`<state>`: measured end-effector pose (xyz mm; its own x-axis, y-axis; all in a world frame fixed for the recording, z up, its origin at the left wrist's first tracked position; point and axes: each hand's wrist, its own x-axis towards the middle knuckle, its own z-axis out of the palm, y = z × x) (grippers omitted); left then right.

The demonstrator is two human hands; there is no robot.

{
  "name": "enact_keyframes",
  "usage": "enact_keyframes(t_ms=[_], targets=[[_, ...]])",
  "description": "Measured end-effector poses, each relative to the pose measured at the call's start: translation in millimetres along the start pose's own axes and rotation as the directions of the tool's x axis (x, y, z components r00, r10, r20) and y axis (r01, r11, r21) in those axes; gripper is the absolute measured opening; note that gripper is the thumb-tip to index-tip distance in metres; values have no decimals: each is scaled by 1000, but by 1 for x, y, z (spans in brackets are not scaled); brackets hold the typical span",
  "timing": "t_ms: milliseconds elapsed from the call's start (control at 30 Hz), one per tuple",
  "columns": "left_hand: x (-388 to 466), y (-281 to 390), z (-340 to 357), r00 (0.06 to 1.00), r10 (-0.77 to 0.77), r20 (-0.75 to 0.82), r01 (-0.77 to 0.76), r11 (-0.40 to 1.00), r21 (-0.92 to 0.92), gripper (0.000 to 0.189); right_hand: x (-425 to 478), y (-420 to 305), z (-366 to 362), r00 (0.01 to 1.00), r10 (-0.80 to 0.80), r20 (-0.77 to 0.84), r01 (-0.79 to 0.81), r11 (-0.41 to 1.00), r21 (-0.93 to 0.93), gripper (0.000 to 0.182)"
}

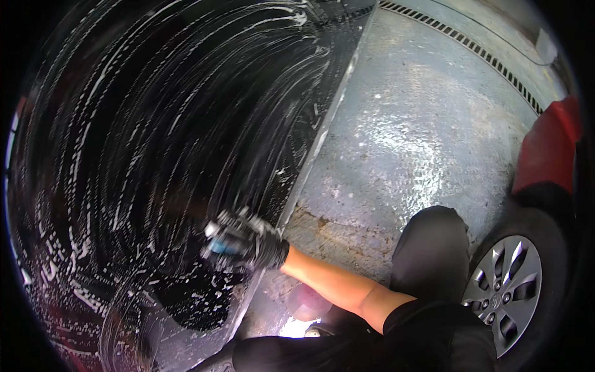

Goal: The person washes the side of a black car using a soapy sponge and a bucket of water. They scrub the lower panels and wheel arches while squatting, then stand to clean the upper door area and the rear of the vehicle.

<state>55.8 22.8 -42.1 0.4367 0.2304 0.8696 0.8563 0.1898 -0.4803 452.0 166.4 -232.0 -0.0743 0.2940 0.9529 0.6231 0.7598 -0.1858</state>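
My right hand (246,242) is in a dark knitted work glove, blurred and wet with suds. Its fingers are bent around a small blue thing (224,247), too smeared to name. Hand and blue thing lie against a glossy black panel (153,186), apparently a vehicle's painted side, near its lower edge. Long curved streaks of white soap foam (100,79) run across that panel, with loose suds at the lower left. My bare forearm (332,279) reaches in from the right. My left hand is out of view.
A tyre with a silver wheel cover (506,297) stands close on the right, below a red vehicle part (548,146). Wet, worn grey floor (386,121) runs to a slotted drain grate (474,44). My bent knee (430,251) rises beside the wheel. A pinkish round shape (310,302) shows under my forearm.
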Motion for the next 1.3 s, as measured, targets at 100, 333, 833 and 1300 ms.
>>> enact_keyframes(t_ms=[100, 333, 833, 1300], targets=[[-1, 0, -2, 1000, 9, 0, -9, 1000, 2, 79, 12, 108, -50, 702, 703, -116, -608, 676, 416, 54], [2, 20, 8, 1000, 28, -6, -28, 999, -28, 78, -34, 170, -25, 519, 563, -643, -721, 693, 26, 67], [13, 39, 8, 996, 85, -1, -85, 995, -48, 75, -31, 136, -18, 323, 746, -582, -753, 575, 319, 62], [29, 61, 4, 989, 147, -24, -149, 986, -75, 72, -45, 186, -53, 182, 840, -511, -658, 490, 572, 64]])
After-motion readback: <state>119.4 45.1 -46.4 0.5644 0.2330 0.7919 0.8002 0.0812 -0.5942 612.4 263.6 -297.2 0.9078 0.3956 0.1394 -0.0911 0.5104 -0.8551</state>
